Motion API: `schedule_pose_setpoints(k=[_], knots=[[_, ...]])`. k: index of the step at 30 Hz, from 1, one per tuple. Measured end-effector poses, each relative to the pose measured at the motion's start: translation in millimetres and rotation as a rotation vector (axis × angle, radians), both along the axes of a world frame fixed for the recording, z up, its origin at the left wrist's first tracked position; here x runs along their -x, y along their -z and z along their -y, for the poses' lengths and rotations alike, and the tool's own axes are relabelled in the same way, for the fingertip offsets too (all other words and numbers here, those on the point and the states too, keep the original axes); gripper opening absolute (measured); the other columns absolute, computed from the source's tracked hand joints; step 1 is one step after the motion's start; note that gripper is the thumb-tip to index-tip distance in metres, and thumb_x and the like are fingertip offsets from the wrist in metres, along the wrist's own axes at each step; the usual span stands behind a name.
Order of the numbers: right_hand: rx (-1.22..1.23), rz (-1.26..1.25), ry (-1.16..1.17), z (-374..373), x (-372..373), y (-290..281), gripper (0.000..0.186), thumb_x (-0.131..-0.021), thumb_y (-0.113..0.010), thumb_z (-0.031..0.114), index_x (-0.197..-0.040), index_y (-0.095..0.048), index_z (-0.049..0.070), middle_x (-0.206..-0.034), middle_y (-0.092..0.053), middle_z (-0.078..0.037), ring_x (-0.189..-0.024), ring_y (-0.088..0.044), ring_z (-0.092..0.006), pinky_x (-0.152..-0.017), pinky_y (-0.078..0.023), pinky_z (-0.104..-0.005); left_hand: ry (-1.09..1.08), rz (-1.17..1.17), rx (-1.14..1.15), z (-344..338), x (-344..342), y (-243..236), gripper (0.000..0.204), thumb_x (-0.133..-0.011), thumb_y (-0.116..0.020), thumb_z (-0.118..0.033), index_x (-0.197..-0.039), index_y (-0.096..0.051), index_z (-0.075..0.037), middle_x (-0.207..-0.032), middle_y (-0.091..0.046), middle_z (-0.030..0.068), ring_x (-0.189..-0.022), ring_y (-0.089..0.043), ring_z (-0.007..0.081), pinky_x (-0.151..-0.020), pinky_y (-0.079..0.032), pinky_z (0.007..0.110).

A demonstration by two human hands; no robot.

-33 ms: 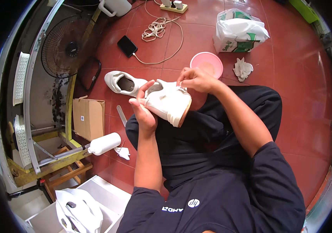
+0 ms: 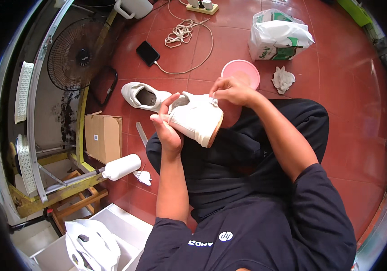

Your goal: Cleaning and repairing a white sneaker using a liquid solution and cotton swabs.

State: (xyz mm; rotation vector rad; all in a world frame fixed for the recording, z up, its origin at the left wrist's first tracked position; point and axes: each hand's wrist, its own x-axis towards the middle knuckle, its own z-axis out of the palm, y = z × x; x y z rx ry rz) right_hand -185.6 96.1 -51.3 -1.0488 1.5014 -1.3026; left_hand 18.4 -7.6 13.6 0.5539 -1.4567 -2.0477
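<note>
Between the right hand (image 2: 232, 90) fingertips, pinched shut, sits the collar of a white shoe (image 2: 195, 119); the left hand (image 2: 166, 128) curls underneath to steady it above the lap (its twin shoe (image 2: 141, 95) lies on the red floor (image 2: 338, 135)).

- The shoe (image 2: 196, 118) held between the left hand (image 2: 166, 128) and right hand (image 2: 232, 89) is white, with a tan sole edge.
- The 2nd shoe (image 2: 141, 95), just left of the hands, is white with a grey inside.
- The bowl (image 2: 241, 72) just beyond the right hand is pink.
- The crumpled cloth (image 2: 283, 79) right of the bowl is off-white.
- The bag (image 2: 278, 35) beyond it is white with green print.
- The phone (image 2: 148, 53) beyond the left hand is black; its cable (image 2: 184, 31) is cream.
- The floor (image 2: 351, 99) is red-brown tile.
- The box (image 2: 104, 137) left of the left hand is plain brown cardboard.
- The sleeves and trousers are dark navy.
</note>
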Motion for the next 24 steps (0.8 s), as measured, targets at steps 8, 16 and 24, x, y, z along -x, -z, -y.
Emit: schedule_pose_setpoints(k=[8, 16, 24], knots=[[0.054, 0.142, -0.024, -15.0, -14.9, 12.6, 0.023, -0.079, -0.064, 0.021, -0.093, -0.072, 0.005, -0.098, -0.060, -0.010, -0.094, -0.057, -0.0208, -0.084, -0.044, -0.0317, -0.015, -0.021, 0.005, -1.3, -6.0, 2.9, 0.100, -0.079, -0.040, -0.082, -0.127, -0.047, 0.005, -0.120, -0.058, 0.0187, -0.113, -0.055, 0.0273, -0.100, -0.042, 0.040], [0.020, 0.084, 0.248, -52.1, -5.6, -34.8, 0.018, -0.086, -0.061, 0.013, -0.094, -0.069, 0.000, -0.086, -0.065, -0.009, -0.082, -0.058, -0.0138, -0.076, -0.046, -0.0285, -0.051, 0.071, 0.229, -20.1, -22.7, 2.3, 0.095, -0.081, -0.043, -0.078, -0.126, -0.046, 0.006, -0.114, -0.061, 0.0218, -0.108, -0.060, 0.0284, -0.094, -0.048, 0.038], [-0.041, -0.299, 0.438, -101.7, -63.5, -74.9, 0.010, -0.085, -0.065, 0.007, -0.094, -0.068, 0.006, -0.077, -0.062, -0.010, -0.063, -0.060, -0.0262, -0.058, -0.047, -0.0338, -0.145, 0.204, 0.331, -42.4, -41.4, -0.5, 0.094, -0.081, -0.045, -0.078, -0.123, -0.047, 0.006, -0.105, -0.064, 0.0243, -0.099, -0.065, 0.0298, -0.088, -0.051, 0.038]])
